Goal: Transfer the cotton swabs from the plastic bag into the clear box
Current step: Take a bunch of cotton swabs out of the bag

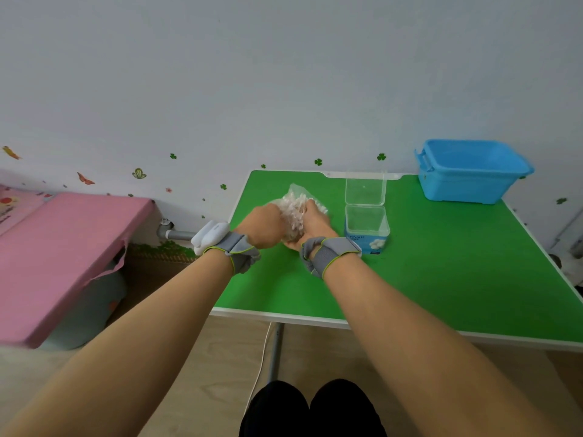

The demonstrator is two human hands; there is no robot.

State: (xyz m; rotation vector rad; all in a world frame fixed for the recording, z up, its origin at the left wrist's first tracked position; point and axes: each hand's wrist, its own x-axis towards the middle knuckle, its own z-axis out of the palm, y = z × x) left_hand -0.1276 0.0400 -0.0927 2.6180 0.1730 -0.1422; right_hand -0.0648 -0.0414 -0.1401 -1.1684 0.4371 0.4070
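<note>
A clear plastic bag [296, 203] stuffed with cotton swabs sits on the green table [441, 263], left of centre. My left hand [263, 223] grips the bag's left side. My right hand [315, 225] holds its right side and underside. The fingers of both hands are hidden behind the bag. To the right of my right hand stands the clear box [367, 227] with a blue label at its base. Its hinged clear lid [365, 188] stands upright and open. The box looks empty.
A blue plastic tub [470, 171] sits at the table's far right corner against the wall. A pink table [63, 253] stands to the left across a gap. Both my wrists wear grey straps, the left one carrying a white device [209, 236].
</note>
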